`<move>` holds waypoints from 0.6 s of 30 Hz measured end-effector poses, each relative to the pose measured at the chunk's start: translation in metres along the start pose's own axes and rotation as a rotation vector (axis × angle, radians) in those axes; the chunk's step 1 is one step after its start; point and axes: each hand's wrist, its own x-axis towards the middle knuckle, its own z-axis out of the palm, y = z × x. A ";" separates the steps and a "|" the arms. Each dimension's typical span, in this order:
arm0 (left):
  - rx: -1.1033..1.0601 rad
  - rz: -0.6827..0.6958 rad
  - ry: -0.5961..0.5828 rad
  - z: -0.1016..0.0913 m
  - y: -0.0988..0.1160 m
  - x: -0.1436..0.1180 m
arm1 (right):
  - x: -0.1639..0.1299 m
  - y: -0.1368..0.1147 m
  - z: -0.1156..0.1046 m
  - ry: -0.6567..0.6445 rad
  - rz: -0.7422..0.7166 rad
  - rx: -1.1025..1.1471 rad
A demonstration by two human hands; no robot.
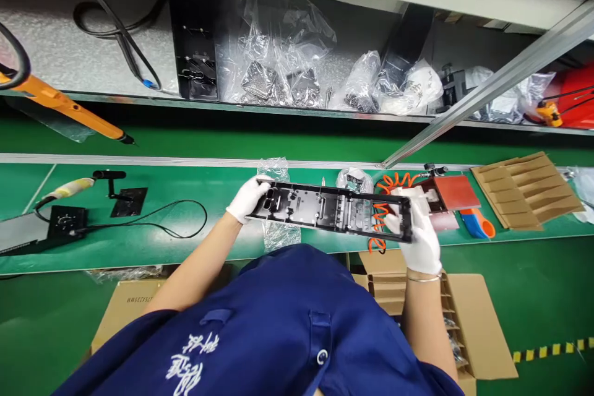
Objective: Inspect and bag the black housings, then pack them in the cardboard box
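Note:
A long black plastic housing (306, 207), its ribbed inner side facing up, is held level above the green bench. My left hand (248, 199), in a white glove, is closed on its left end. At the other end my right hand (420, 241), also gloved, grips the frame around a rectangular opening; some of its fingers are behind the frame. Through that opening part of an orange coiled air hose (379, 216) shows. Beneath the housing lies a strip of clear bubble wrap (282, 236), partly covered by it.
On the left stand a soldering iron (69, 190) and its black stand (129, 202). An orange electric screwdriver (69, 106) hangs above. To the right lie a red box (457, 192), a blue-orange tape dispenser (477, 224) and cardboard dividers (526, 192). Bagged parts (278, 80) fill the shelf; an open carton (477, 328) sits below.

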 end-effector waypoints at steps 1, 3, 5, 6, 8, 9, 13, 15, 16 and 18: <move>0.022 0.022 0.010 -0.007 -0.003 0.006 | -0.003 0.004 0.002 -0.025 0.097 -0.008; 0.056 0.035 -0.030 -0.014 -0.010 0.020 | -0.013 0.018 0.008 0.000 0.213 -0.051; 0.064 0.029 -0.098 -0.013 -0.023 0.034 | -0.028 0.036 0.014 0.112 0.250 -0.047; 0.111 0.018 -0.125 -0.010 -0.033 0.039 | -0.037 0.044 0.015 0.181 0.262 -0.031; 0.312 -0.019 -0.168 -0.002 -0.057 0.044 | -0.060 0.059 0.012 0.343 0.284 0.003; 0.441 -0.043 -0.193 0.003 -0.072 0.041 | -0.072 0.065 0.007 0.420 0.293 0.008; 0.812 -0.150 -0.408 0.015 -0.135 -0.002 | -0.127 0.078 -0.029 0.675 0.283 -0.007; 0.949 -0.179 -0.536 0.020 -0.160 -0.031 | -0.152 0.083 -0.047 0.741 0.293 -0.009; 1.014 -0.194 -0.584 0.022 -0.170 -0.042 | -0.163 0.086 -0.054 0.758 0.299 -0.009; 1.126 -0.228 -0.648 0.029 -0.182 -0.054 | -0.181 0.091 -0.065 0.749 0.308 -0.009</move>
